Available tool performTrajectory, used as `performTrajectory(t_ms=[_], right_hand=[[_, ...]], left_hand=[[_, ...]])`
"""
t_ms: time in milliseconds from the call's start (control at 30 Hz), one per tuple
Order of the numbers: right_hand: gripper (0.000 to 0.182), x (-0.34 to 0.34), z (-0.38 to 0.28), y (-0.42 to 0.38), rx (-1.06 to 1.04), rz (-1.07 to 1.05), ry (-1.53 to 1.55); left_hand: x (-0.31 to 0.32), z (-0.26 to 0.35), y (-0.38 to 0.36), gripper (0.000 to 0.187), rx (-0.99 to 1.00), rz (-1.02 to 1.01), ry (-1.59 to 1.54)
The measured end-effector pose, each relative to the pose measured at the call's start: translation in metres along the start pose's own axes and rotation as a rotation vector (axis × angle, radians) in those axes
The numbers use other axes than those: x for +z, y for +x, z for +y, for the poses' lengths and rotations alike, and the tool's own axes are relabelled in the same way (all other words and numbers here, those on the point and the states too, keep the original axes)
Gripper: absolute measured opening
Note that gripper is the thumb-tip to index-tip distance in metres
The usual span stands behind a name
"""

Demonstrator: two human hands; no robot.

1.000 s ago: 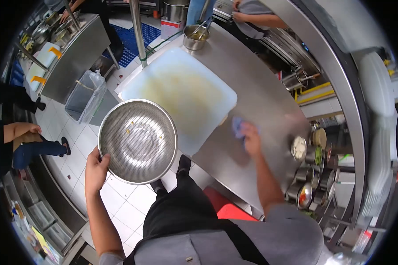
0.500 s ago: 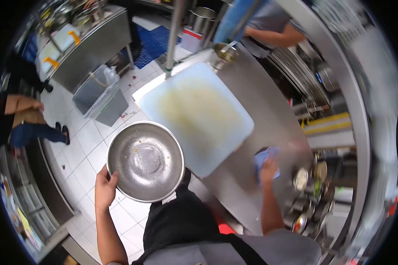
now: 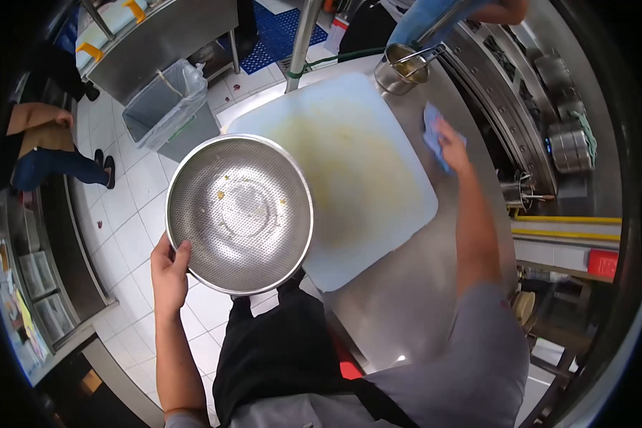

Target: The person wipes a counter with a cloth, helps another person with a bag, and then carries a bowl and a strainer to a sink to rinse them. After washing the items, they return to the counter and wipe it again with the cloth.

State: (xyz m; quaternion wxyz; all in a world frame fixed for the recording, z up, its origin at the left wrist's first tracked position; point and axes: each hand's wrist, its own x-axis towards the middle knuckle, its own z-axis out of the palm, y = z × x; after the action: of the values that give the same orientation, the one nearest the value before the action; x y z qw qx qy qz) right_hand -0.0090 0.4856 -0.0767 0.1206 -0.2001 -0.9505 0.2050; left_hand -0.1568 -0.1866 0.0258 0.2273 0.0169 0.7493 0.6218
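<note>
Cloth [image 3: 431, 132], blue-violet and crumpled, lies on the steel worktop [image 3: 392, 314] just beside the right edge of the plastic cutting board [image 3: 371, 135], under the right hand [image 3: 452, 145]. The fingers there are partly curled around the bunched fabric; how hard they press cannot be told. If the step in hand is wiping, as it seems, it would go best with the cloth spread flatter under the palm, in overlapping strokes that reach close to the board without nudging it. The perforated steel colander [image 3: 242, 214] is best held level meanwhile, so that its scraps [image 3: 221, 194] do not tip out.

The cloth looks thin and soft, its loose edges splaying past the hand; whether it is damp does not show. The colander is round and shiny, with a few yellowish bits on its inner surface. The left hand [image 3: 170, 274] grips its rim, thumb over the lip, the other fingers mostly hidden behind it. It is in front of the body, overlapping the board in view; whether they touch cannot be told.

The board is whitish, stained yellow. Near its far right corner stands a steel pot [image 3: 394, 77]; to the left, a lined grey bin [image 3: 167, 114] stands on tiles [image 3: 118, 221].
</note>
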Motion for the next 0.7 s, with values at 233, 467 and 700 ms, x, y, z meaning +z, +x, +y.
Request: performTrajectory(t_ms=[233, 467, 700], right_hand=[[0.041, 0.039, -0.159, -0.325, 0.160, 0.129, -0.330], [0.053, 0.077, -0.400, -0.436, 0.062, -0.210, -0.057], [0.034, -0.013, -0.376, -0.244, 0.173, 0.558, -0.169]], left_hand=[[-0.115, -0.001, -0.027, 0.025, -0.002, 0.071, 0.137], [-0.213, -0.022, -0.054, 0.023, -0.020, 0.158, 0.154], [-0.277, -0.058, -0.063, 0.022, -0.064, 0.270, 0.036]])
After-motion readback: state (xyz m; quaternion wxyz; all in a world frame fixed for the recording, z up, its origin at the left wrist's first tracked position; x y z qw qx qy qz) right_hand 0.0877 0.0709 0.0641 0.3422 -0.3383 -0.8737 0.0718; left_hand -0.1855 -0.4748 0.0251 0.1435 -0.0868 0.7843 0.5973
